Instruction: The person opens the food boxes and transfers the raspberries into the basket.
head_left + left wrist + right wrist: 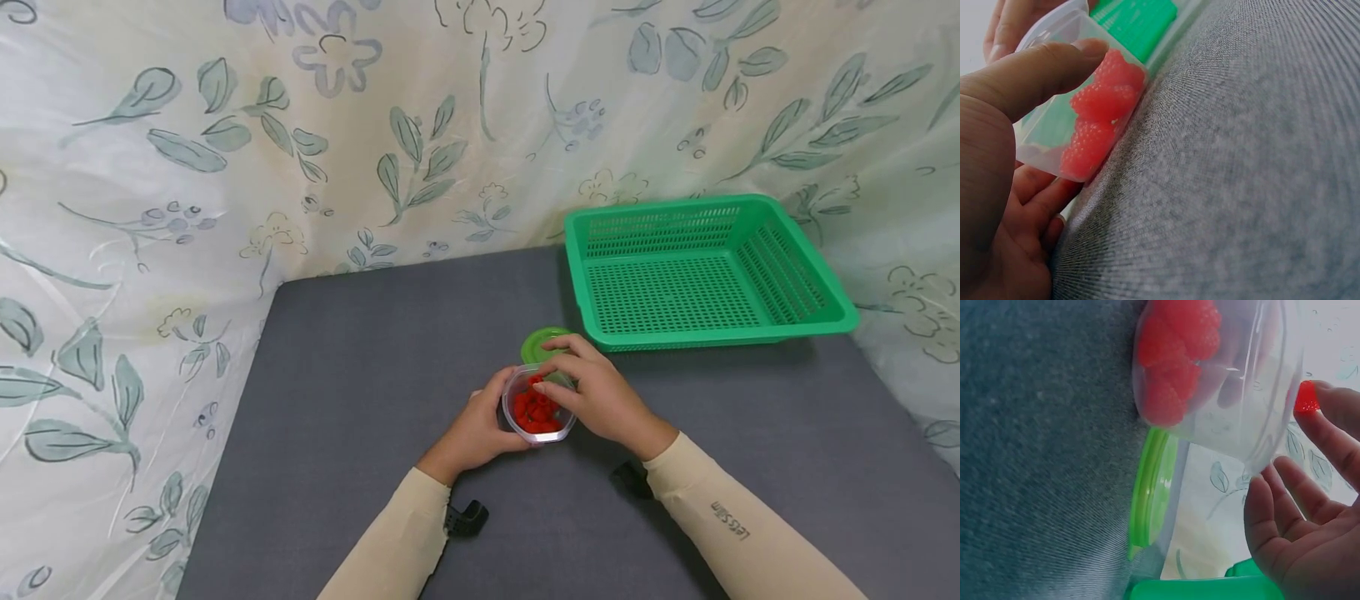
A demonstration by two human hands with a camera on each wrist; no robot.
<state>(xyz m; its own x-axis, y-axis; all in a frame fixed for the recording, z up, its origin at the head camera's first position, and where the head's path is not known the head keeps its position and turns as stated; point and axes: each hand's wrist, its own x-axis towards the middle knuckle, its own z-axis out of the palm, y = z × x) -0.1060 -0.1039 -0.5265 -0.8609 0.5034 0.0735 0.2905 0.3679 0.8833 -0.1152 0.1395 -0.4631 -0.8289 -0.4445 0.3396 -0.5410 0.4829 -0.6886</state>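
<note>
A clear plastic tub (1038, 140) of red raspberries (534, 410) stands on the dark cloth. My left hand (477, 432) grips it from the side, thumb across the near wall in the left wrist view and the other fingers around the far side. Over the tub's rim, my right hand (596, 392) pinches one raspberry (1307, 397) between thumb and index finger. The remaining fingers of that hand are spread near the rim. Just behind the tub lies a round green lid (537, 343), partly covered by the right hand in the head view.
A large green mesh basket (712, 340) sits at the back right of the table (375, 358). Behind and beside the table hangs a floral curtain (315, 150).
</note>
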